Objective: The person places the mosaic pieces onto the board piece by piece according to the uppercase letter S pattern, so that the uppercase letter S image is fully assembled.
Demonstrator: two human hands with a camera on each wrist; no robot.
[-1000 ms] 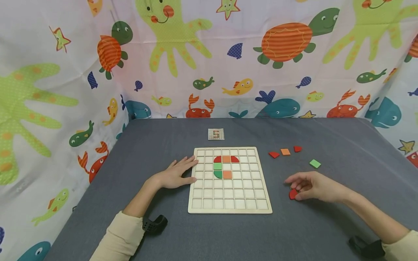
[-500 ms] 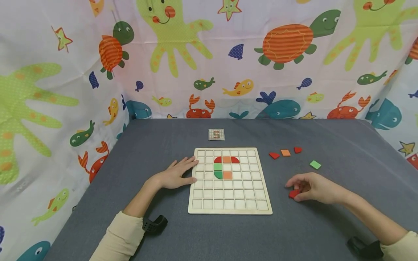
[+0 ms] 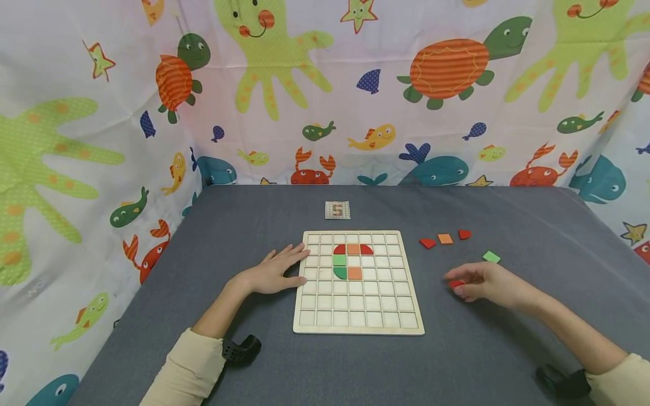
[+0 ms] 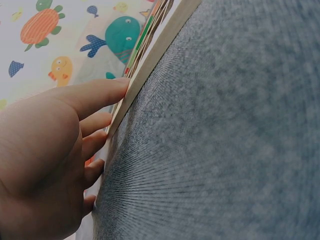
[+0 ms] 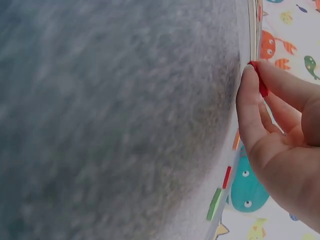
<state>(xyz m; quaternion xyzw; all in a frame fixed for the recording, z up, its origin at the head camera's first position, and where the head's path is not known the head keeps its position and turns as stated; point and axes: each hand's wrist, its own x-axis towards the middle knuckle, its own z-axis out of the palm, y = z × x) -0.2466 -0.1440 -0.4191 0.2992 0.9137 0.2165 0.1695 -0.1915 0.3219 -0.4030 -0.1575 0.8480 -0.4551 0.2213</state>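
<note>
A wooden grid board (image 3: 358,330) lies on the grey cloth. Set in its upper cells are red quarter-round tiles (image 3: 339,250), orange square tiles (image 3: 354,273), a light green square tile (image 3: 339,260) and a dark green quarter-round tile (image 3: 339,273). My left hand (image 3: 274,272) rests at the board's left edge, fingers spread, thumb touching the side in the left wrist view. Right of the board, my right hand (image 3: 490,283) pinches a red tile (image 5: 263,87) between thumb and fingertips. That tile is partly covered by the fingers, so its full outline is hidden.
Loose on the cloth at the right lie a red tile (image 3: 427,243), an orange tile (image 3: 445,239), another red tile (image 3: 464,234) and a light green tile (image 3: 491,257). A small patterned card (image 3: 337,210) sits behind the board. A printed curtain (image 3: 376,101) hangs at the back.
The right hand has turned the red tile in its fingers and moved slightly away from me, now close to the light green tile. The left hand stays put.
</note>
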